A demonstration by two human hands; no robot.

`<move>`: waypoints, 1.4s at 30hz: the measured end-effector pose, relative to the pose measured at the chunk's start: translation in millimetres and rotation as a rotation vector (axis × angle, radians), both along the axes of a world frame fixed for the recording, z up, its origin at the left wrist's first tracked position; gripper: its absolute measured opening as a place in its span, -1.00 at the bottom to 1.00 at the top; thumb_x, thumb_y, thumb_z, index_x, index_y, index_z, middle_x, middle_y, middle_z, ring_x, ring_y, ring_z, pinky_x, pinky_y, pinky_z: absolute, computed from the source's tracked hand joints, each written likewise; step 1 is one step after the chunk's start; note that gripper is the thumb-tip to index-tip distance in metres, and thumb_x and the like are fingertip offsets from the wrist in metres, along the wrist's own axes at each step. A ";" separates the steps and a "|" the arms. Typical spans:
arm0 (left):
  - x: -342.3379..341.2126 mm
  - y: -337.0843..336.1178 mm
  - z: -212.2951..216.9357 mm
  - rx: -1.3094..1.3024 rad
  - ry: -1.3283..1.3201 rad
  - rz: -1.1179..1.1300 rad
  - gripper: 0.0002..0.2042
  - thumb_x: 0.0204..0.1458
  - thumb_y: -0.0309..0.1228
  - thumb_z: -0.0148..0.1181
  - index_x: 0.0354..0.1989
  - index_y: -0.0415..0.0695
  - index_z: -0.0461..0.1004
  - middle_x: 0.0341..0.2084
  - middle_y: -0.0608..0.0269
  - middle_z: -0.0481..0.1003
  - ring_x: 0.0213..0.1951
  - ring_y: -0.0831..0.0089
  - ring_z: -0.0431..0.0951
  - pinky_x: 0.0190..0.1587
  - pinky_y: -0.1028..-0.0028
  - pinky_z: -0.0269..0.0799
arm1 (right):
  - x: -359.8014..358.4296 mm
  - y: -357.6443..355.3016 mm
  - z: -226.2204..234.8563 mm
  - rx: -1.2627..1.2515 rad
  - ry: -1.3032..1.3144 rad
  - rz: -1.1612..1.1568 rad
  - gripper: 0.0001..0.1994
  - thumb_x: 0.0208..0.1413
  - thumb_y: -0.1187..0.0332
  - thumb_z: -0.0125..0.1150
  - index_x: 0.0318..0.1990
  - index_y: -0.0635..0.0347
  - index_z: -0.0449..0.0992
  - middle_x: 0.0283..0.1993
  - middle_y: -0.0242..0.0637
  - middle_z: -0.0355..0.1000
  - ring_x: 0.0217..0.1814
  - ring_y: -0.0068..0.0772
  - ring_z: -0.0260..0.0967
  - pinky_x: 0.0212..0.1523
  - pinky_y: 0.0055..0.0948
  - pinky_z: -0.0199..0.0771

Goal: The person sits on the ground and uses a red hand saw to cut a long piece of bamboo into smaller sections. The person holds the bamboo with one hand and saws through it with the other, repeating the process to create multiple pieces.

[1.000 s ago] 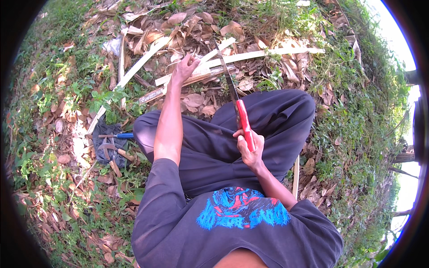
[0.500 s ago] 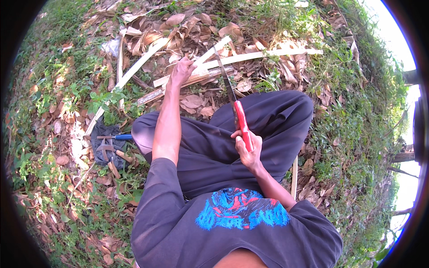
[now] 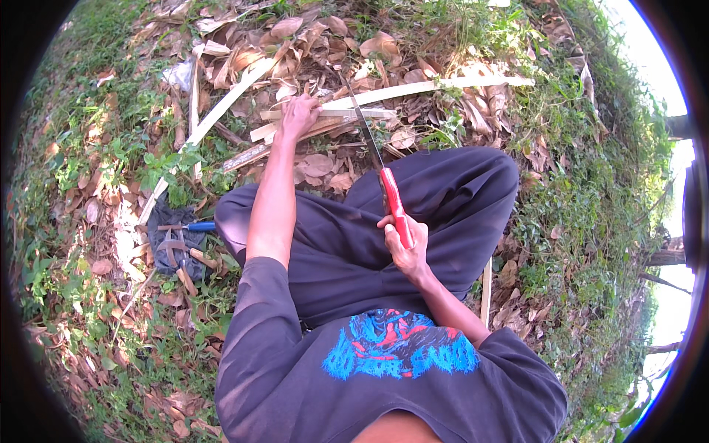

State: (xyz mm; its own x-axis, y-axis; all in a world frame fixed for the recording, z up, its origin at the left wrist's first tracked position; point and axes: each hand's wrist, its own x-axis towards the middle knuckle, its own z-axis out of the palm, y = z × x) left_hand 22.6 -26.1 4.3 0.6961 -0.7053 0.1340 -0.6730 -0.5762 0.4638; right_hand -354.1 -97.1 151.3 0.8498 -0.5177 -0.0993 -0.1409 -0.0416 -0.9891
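My right hand [image 3: 407, 247] is closed around the red handle of a hand saw [image 3: 367, 131], above my crossed legs. The saw's thin dark blade points forward and slightly left, crossing over the pale wood strips. Farther forward on the left, my left hand [image 3: 298, 117] is closed on a short pale wood strip [image 3: 363, 113], whose right end reaches past the blade. I cannot tell whether the blade touches it. A long pale strip [image 3: 443, 86] lies just beyond, and rougher split wood [image 3: 251, 156] rests beneath and nearer to me.
Another long pale strip [image 3: 230, 102] slants across the ground at left. Beside my left knee, a blue-handled tool [image 3: 198, 226] and wooden-handled tools [image 3: 186, 280] lie on a dark cloth [image 3: 164, 255]. Dry leaves [image 3: 316, 166] and grass surround me. A narrow strip [image 3: 486, 292] lies by my right leg.
The short strip in my left hand has turned from slanting up and right to lying nearly level. The saw has shifted slightly left with my right hand.
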 end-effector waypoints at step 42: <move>-11.9 9.0 -17.0 -0.069 0.106 0.177 -0.72 0.11 -0.11 0.23 -0.30 -0.10 0.58 -0.26 0.08 0.55 -0.18 0.01 0.57 -0.13 0.06 0.45 | 28.5 27.6 -7.4 -0.143 0.024 0.085 -0.85 0.17 0.44 0.09 -0.31 0.34 0.53 -0.67 -0.45 0.29 -0.64 -0.71 0.20 -0.55 -0.56 0.24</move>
State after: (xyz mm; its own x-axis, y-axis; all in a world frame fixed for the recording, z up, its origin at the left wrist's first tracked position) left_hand 10.7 -17.2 -12.7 0.8208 -0.5629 0.0968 -0.5096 -0.6452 0.5692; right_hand -325.6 -69.5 143.9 0.8893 -0.4544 -0.0509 -0.1546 -0.1941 -0.9687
